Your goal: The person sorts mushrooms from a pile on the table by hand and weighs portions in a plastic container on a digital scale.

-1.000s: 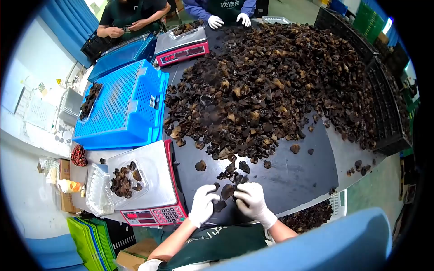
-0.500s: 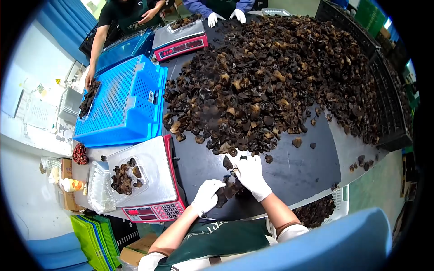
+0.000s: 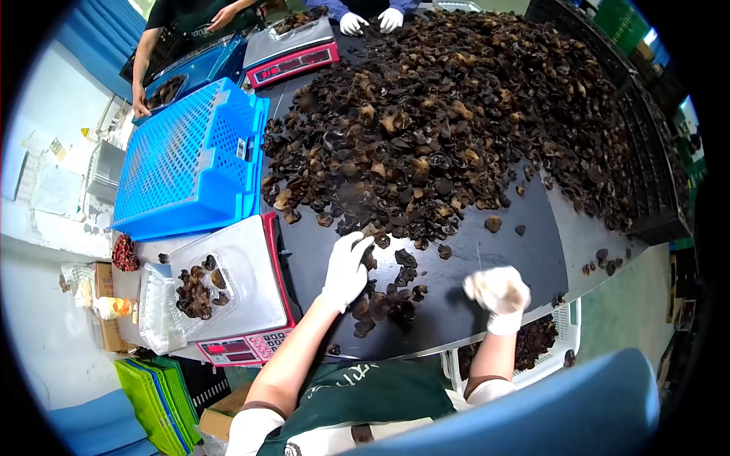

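A large heap of dark brown dried fungus pieces covers the far part of the dark table mat. At the heap's near edge is my white-gloved left hand, its fingertips on pieces and its grip hard to make out. My right hand, also gloved and blurred, hovers over bare mat to the right. Between my hands lie several loose pieces. Left of them, a red-edged scale bears a clear plastic tray with some pieces inside.
A blue crate stands behind the scale, and stacked clear trays lie left. Another scale sits farther back. Two co-workers' hands show at the far side. Black crates line the right; a white basket is below the edge.
My left hand has moved forward to the heap; my right hand has come back and right. The filled tray on the blue crate has gone to the back left, by a co-worker's hand.
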